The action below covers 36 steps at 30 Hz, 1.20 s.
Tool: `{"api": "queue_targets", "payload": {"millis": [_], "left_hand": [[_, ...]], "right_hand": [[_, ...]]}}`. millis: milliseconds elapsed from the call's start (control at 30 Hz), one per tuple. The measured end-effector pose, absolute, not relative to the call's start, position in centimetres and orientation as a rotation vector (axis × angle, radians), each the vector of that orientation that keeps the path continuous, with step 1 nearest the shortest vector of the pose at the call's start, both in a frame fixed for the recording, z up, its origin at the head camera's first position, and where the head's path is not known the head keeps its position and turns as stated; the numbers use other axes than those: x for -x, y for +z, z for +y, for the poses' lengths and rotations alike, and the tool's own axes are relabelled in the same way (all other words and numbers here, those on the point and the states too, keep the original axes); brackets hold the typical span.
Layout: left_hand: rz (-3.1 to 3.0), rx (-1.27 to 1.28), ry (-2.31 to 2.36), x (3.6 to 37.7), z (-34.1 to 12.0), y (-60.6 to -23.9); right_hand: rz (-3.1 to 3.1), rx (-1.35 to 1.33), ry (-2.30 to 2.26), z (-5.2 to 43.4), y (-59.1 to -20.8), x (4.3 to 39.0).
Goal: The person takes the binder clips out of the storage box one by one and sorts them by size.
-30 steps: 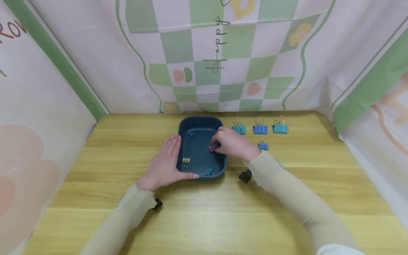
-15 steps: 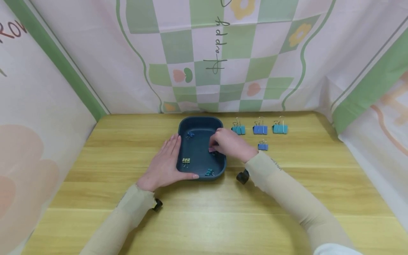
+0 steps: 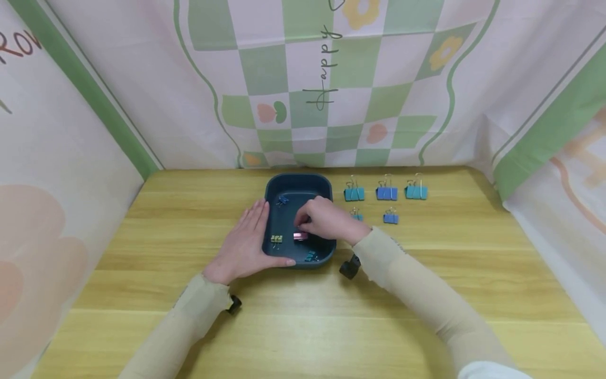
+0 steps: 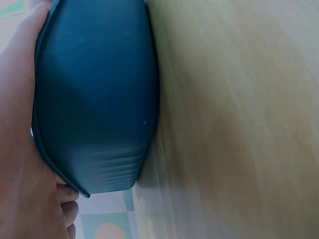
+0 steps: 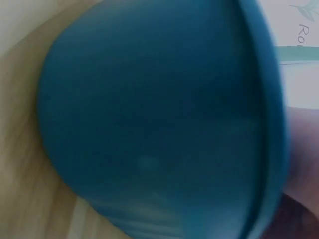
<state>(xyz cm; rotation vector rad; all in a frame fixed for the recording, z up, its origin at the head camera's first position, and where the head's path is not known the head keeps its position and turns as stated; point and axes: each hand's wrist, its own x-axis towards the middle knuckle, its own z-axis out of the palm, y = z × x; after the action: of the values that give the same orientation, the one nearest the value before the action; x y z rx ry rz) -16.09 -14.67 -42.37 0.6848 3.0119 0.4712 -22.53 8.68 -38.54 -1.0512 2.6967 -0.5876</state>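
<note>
1. Now your right hand point(image 3: 326, 221) is inside the dark blue tray point(image 3: 298, 181), and its fingertips pinch a small pink clip point(image 3: 299, 236) low over the tray floor, a little toward the near left part.
2. The pink clip lies just left of and below your fingertips; its long axis runs about left to right, parallel to the near edge of the desk point(image 3: 142, 337).
3. Your left hand point(image 3: 243, 245) is spread flat, with straight fingers pressed against the left wall of the tray and the thumb along its near corner. The right hand is the nearer one to the clip.
4. Inside the tray, a yellow clip point(image 3: 276, 239) is just left of the pink one, a teal clip point(image 3: 311, 256) sits near the front wall, and a blue clip point(image 3: 283, 199) is at the far left corner. The room between them is narrow.
5. On the desk to the right of the tray stand three larger clips point(image 3: 386, 192) in a row near the far edge, and two small clips point(image 3: 390, 217) a little nearer to you. The desk toward its right edge has open room.
</note>
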Motion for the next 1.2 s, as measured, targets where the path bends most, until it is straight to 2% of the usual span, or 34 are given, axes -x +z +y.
{"api": "queue_targets", "payload": {"millis": [633, 1200], "left_hand": [[3.013, -0.683, 0.475, 16.0, -14.6, -42.3], [3.017, -0.699, 0.46, 16.2, -14.7, -42.5]], "right_hand": [[2.726, 1.018, -0.663, 9.4, -39.4, 22.9], [2.733, 1.037, -0.386, 7.9, -40.0, 22.0]]}}
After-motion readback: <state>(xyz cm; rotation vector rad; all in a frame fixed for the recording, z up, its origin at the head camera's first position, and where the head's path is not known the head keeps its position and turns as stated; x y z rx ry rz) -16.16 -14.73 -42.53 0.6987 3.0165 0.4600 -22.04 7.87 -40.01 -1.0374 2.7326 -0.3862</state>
